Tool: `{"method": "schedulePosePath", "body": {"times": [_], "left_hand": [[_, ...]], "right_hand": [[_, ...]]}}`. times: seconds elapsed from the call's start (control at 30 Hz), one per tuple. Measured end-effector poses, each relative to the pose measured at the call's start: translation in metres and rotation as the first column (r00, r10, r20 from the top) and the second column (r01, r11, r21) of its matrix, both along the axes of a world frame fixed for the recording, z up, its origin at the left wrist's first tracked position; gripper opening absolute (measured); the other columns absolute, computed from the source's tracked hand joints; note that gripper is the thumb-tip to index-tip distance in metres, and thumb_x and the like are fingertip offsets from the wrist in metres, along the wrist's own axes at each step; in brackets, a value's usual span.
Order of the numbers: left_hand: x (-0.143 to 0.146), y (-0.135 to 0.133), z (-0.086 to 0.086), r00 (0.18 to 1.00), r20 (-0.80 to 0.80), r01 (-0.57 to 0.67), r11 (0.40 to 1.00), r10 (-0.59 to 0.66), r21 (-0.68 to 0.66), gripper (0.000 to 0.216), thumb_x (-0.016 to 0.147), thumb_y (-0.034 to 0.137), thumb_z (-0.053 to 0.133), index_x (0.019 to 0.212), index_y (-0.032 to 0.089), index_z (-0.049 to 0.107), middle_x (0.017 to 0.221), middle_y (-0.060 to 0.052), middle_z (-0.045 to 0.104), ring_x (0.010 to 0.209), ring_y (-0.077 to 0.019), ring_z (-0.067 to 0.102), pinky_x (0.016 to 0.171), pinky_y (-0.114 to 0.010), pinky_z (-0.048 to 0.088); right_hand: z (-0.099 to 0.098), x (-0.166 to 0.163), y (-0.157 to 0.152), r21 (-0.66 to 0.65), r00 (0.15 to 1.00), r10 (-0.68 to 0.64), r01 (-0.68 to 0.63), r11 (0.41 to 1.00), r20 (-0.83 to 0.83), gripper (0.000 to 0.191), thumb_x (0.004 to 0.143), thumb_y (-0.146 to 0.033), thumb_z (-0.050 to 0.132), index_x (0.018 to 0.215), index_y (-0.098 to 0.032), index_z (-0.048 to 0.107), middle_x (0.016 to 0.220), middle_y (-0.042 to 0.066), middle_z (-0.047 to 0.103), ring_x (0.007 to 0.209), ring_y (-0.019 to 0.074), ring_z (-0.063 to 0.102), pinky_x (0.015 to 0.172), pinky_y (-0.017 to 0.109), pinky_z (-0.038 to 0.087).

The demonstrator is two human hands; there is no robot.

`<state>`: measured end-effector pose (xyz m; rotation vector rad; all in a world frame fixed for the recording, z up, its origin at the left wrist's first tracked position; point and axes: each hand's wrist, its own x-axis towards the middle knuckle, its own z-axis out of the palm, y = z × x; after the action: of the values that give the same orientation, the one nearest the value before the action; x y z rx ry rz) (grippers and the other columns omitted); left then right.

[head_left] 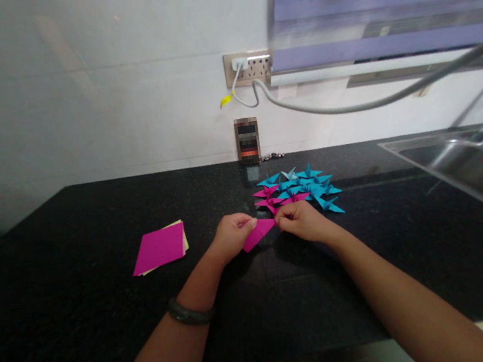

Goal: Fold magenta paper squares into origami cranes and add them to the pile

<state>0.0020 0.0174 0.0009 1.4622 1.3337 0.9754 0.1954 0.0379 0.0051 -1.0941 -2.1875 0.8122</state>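
A folded piece of pink origami paper [258, 235] is held between my two hands, just above the dark counter. My left hand [232, 235] pinches its left side, thumb on top. At the paper's right tip, the fingers of my right hand [301, 220] are closed on it. Just beyond my hands lies a group of folded paper cranes: several blue cranes [308, 184] and a few pink cranes [268, 202] at their left. My right hand partly hides the nearest pink ones. To the left rests a stack of square paper [159, 249], pink on top with yellow edges showing below.
A phone-like device [247, 140], its screen blurred, leans against the tiled wall behind the black counter [86, 320]. A small beaded string [272, 156] lies beside it. Above are a socket panel [249, 69] and a grey cable [339, 110]. A metal sink [465, 160] is at the right.
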Motion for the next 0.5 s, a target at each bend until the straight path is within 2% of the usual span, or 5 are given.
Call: {"method": "schedulePosePath", "body": {"times": [0.1,0.17,0.23,0.3,0.5], "left_hand": [[-0.001,0.000,0.000,1.000,0.022,-0.010,1.000,0.010,0.003,0.022,0.065,0.035,0.060,0.063,0.014,0.062,0.049,0.003,0.051,0.045,-0.0088,0.042,0.045,-0.021,0.030],[0.000,-0.001,0.000,0.999,0.032,0.001,1.000,-0.001,-0.003,0.022,0.066,0.036,0.060,0.065,0.013,0.062,0.050,0.002,0.052,0.046,-0.0089,0.043,0.046,-0.021,0.031],[0.001,-0.002,0.000,0.999,0.035,0.030,0.999,-0.030,-0.011,0.023,0.067,0.036,0.059,0.067,0.013,0.062,0.052,0.002,0.053,0.047,-0.0093,0.044,0.046,-0.021,0.032],[0.003,-0.002,-0.001,0.998,0.008,0.056,0.998,-0.056,0.004,0.022,0.068,0.035,0.058,0.067,0.014,0.063,0.053,0.001,0.054,0.048,-0.0097,0.044,0.047,-0.021,0.033],[0.004,0.000,-0.007,0.989,-0.104,0.118,0.984,-0.104,0.133,0.022,0.068,0.036,0.061,0.070,0.014,0.064,0.063,-0.002,0.061,0.058,-0.0120,0.051,0.052,-0.021,0.038]], "right_hand": [[0.001,-0.003,-0.001,0.023,0.996,-0.079,0.080,0.997,-0.033,0.020,0.075,-0.021,0.048,0.058,-0.015,0.055,0.054,-0.002,0.047,0.051,0.0084,0.041,0.050,0.021,0.030],[0.001,-0.007,-0.004,0.028,0.992,-0.108,0.110,0.994,-0.063,0.019,0.078,-0.028,0.050,0.068,-0.015,0.059,0.059,-0.001,0.051,0.054,0.0094,0.044,0.052,0.022,0.032],[-0.001,-0.011,-0.006,0.026,0.996,-0.041,0.043,0.999,-0.073,0.020,0.079,-0.032,0.051,0.076,-0.015,0.061,0.064,0.000,0.055,0.058,0.0105,0.047,0.054,0.022,0.034],[-0.004,-0.014,-0.008,0.045,0.999,0.017,-0.015,0.999,-0.051,0.020,0.081,-0.030,0.049,0.074,-0.016,0.060,0.064,0.000,0.055,0.059,0.0106,0.048,0.056,0.022,0.035],[-0.010,-0.016,-0.008,0.134,0.999,0.037,-0.040,0.990,0.024,0.019,0.081,-0.024,0.048,0.067,-0.015,0.057,0.060,-0.001,0.052,0.056,0.0090,0.045,0.054,0.021,0.031]]}}
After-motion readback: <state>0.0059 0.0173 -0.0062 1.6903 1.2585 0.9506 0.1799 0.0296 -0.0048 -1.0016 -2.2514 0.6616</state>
